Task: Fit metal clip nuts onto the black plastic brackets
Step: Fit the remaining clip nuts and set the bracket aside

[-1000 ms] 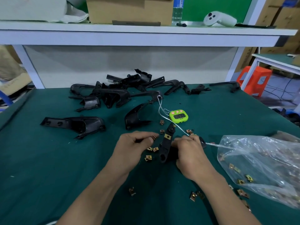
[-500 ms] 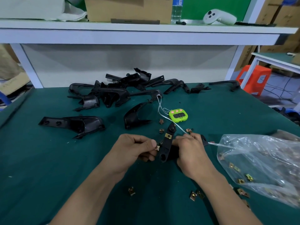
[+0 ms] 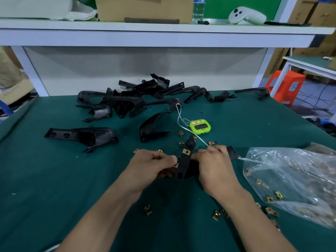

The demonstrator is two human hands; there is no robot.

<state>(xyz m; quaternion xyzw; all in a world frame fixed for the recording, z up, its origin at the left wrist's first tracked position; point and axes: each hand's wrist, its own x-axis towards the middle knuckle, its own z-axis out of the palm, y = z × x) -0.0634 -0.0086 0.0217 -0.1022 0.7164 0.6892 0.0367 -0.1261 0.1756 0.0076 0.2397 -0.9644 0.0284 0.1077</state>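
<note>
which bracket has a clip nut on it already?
The bracket in the right hand: a brass clip nut sits on its upper half, and the left hand pinches a second clip nut at its edge. Brackets lying behind show none.

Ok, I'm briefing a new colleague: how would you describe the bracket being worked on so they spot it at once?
On the green table, look nearer than the pile of black brackets and the timer. The bracket between the left hand and right hand is the only one showing a brass clip nut.
</note>
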